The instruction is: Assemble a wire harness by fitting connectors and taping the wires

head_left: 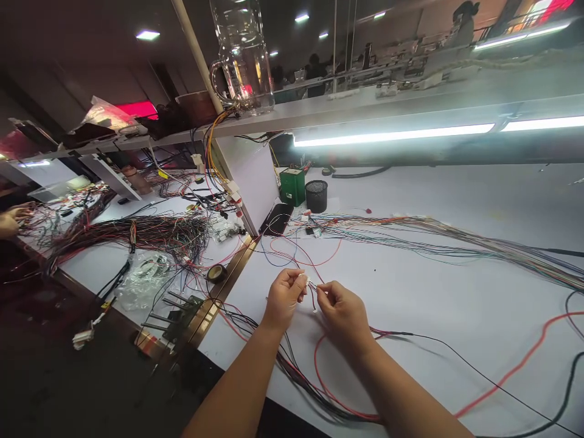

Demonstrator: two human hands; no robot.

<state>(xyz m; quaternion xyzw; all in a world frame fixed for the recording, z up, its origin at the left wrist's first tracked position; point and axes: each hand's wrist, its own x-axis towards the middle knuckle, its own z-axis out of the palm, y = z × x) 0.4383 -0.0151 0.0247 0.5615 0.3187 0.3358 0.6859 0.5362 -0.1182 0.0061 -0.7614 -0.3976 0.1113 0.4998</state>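
Above the white tabletop, my left hand pinches a small white connector between thumb and fingers. Close on its right, my right hand is closed on a thin wire that meets the connector. Whether the wire's end sits inside the connector is too small to tell. A short dark red lead with a small white tip hangs between the hands. Red and blue wires loop on the table behind them. Under my forearms runs a bundle of black and red wires.
A long wire bundle lies across the back, near a black mesh cup and a green box. Left of the divider are a tape roll and a dark harness. Another person's hand is at far left. A glass jug stands overhead.
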